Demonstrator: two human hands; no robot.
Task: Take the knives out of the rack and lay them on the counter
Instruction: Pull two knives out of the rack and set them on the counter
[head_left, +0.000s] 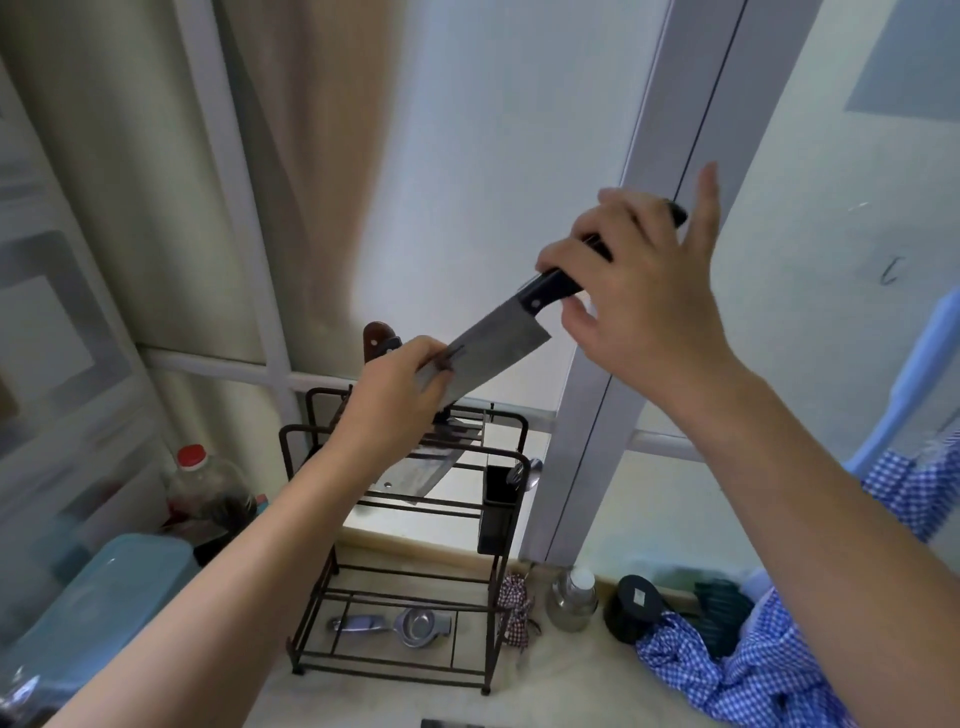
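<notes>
The right hand (639, 291) grips the black handle of a broad steel cleaver (493, 353), raised above the dark wire rack (405, 577); the left hand (395, 400) pinches its blade. Extraction looks complete; next, lowering it flat onto the pale worktop (571, 691), while more knives wait in the rack.

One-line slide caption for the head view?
Right hand lifts a cleaver by its handle above the rack, left hand steadying the blade.

Showing in view: three knives — one cleaver (496, 353) held aloft, one cleaver (426, 475) and one brown-handled knife (375, 340) sitting in one wire rack (410, 670); two hands.
</notes>
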